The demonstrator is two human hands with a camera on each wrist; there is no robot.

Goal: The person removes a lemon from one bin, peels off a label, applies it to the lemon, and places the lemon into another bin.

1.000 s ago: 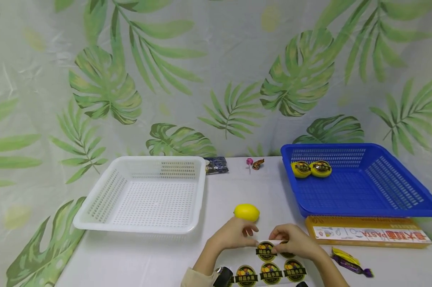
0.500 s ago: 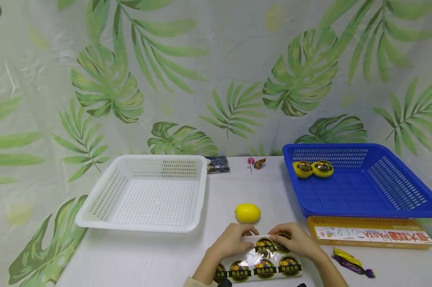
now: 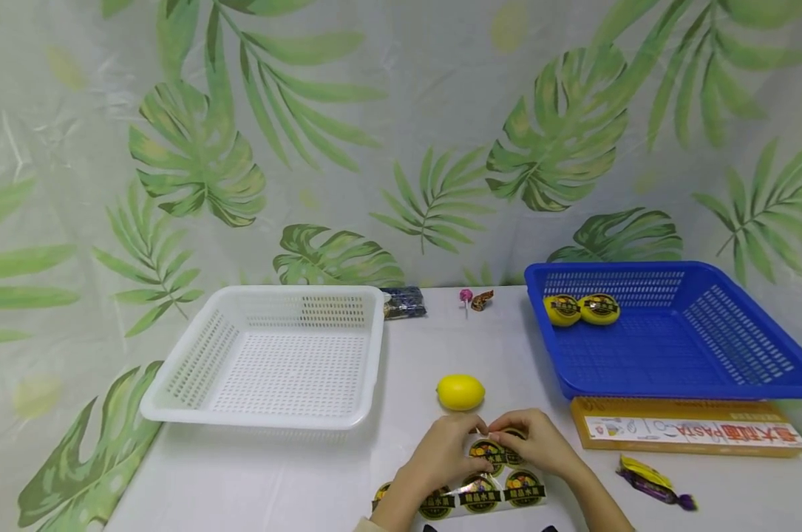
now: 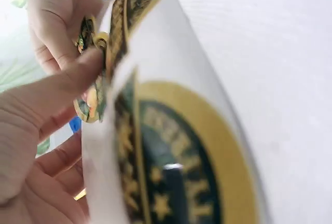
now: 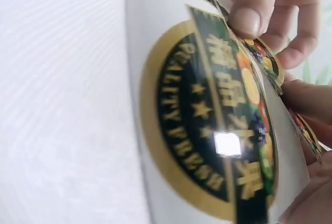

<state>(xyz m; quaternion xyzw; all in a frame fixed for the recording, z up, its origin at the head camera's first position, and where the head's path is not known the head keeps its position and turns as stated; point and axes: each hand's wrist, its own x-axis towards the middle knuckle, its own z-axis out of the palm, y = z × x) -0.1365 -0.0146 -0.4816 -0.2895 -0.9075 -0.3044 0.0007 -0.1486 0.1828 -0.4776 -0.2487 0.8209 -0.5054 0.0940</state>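
Observation:
Both hands hold a white sheet of round fruit stickers (image 3: pixel 480 493), black and gold with fruit pictures and characters. My left hand (image 3: pixel 443 452) grips it near the upper edge, its thumb (image 4: pixel 85 68) lying over the printed face in the left wrist view. Close beside it, my right hand (image 3: pixel 537 442) pinches the same edge with thumb and fingers, and the fingertips of both hands nearly meet. The sheet bends at this edge, and a sticker (image 5: pixel 270 60) there curves back between the hands. Just beyond the hands lies a plain yellow lemon (image 3: pixel 460 392).
A white basket (image 3: pixel 261 426) stands at the left. At the right, a blue basket (image 3: pixel 693 391) holds two stickered lemons (image 3: pixel 599 309), with a pasta box (image 3: pixel 693 428) in front. Wrapped candies (image 3: pixel 653 482), a lollipop (image 3: pixel 466 295) and a dark packet (image 3: pixel 403 303) lie around.
My hands have come closer together at the sheet's upper edge. The sheet has shifted slightly left and up, and now tilts and bends more. Lemon and baskets stay put.

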